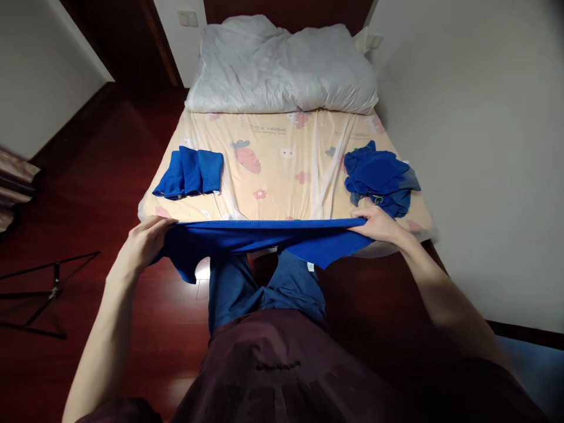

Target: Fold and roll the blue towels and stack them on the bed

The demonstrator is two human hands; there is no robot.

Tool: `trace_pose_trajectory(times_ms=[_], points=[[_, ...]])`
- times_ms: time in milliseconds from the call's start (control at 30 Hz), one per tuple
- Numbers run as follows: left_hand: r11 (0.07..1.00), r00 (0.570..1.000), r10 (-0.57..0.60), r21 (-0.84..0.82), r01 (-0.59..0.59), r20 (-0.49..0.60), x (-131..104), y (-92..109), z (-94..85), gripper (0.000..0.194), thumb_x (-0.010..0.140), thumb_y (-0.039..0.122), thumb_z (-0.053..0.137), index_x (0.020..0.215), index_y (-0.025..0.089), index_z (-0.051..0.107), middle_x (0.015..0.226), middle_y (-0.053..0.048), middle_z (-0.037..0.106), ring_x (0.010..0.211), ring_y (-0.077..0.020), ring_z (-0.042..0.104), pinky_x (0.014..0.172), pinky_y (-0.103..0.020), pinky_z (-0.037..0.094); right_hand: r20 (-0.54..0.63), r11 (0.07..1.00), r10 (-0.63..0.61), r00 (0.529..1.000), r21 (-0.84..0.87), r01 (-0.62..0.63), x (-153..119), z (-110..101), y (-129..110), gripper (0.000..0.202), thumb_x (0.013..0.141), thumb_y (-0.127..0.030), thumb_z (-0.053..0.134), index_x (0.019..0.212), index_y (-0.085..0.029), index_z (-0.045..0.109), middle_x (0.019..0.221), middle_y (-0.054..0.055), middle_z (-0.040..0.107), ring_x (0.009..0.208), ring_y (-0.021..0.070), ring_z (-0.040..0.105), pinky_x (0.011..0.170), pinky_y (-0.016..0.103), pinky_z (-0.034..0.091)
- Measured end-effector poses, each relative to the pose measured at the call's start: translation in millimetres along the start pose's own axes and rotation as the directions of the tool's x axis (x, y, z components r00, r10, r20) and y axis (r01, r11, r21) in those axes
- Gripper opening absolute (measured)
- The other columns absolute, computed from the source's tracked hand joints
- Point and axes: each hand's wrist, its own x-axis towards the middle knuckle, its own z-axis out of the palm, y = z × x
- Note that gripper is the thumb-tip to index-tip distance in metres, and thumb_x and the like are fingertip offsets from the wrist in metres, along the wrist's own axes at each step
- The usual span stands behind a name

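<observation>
A blue garment [264,230] is stretched taut between my two hands, just in front of the bed's near edge. Its top edge runs straight across, and the loose cloth hangs below with a small white label near the right. My left hand [147,238] is closed on its left end. At the other end, my right hand [376,224] pinches the cloth between thumb and fingers. Several folded blue garments [189,172] lie side by side on the bed's left. A crumpled pile of blue clothes [379,176] lies on the right, just beyond my right hand.
The bed [282,191] has a patterned yellow sheet under a thin clear cover. A white quilt [282,67] is heaped at the headboard. A black tripod stand [55,291] is on the floor at left. A white wall [476,147] rises along the right.
</observation>
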Motion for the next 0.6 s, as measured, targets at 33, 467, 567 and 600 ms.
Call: trace_pose_trajectory(times_ms=[33, 467, 567, 600], points=[[1.0, 1.0, -0.007, -0.013, 0.008, 0.022, 1.2, -3.9, 4.9, 0.026, 0.106, 0.029, 0.046, 0.116, 0.027, 0.069, 0.116, -0.004, 0.073, 0.105, -0.0208, 0.071, 0.098, -0.034, 0.055, -0.028, 1.0, 0.01, 1.0, -0.009, -0.011, -1.8, -9.2, -0.3, 0.061, 0.078, -0.067, 0.074, 0.054, -0.022, 0.041, 0.055, -0.003, 0.039, 0.058, 0.0121, 0.037, 0.057, 0.026, 0.031], [0.987, 0.999, -0.049, 0.155, 0.052, -0.024, 26.6, -13.4, 12.6, 0.01, 0.093, 0.024, 0.053, 0.094, 0.023, 0.063, 0.091, -0.004, 0.067, 0.088, -0.0239, 0.056, 0.08, -0.031, 0.047, -0.215, 0.978, 0.169, 0.962, 0.156, -0.137, -35.8, -70.9, 21.9, 0.074, 0.063, -0.085, 0.08, 0.057, -0.021, 0.043, 0.061, -0.002, 0.042, 0.062, 0.0113, 0.037, 0.058, 0.03, 0.032], [0.973, 0.993, -0.081, 0.208, 0.097, -0.085, 37.2, -14.1, 5.8, 0.01, 0.093, 0.026, 0.054, 0.094, 0.023, 0.064, 0.087, -0.004, 0.066, 0.086, -0.0236, 0.055, 0.076, -0.03, 0.044, -0.236, 0.971, 0.205, 0.95, 0.175, -0.166, -41.8, -83.7, 29.9, 0.069, 0.058, -0.081, 0.086, 0.061, -0.021, 0.052, 0.062, -0.002, 0.051, 0.061, 0.0118, 0.043, 0.057, 0.03, 0.035], [0.967, 0.99, -0.102, 0.224, 0.122, -0.1, 41.3, -14.3, 2.9, 0.013, 0.094, 0.028, 0.053, 0.097, 0.023, 0.065, 0.089, -0.004, 0.067, 0.088, -0.0237, 0.056, 0.075, -0.029, 0.043, -0.254, 0.967, 0.218, 0.942, 0.186, -0.174, -43.8, -87.4, 33.0, 0.067, 0.057, -0.079, 0.088, 0.063, -0.021, 0.055, 0.062, -0.001, 0.053, 0.061, 0.0123, 0.045, 0.057, 0.03, 0.037]])
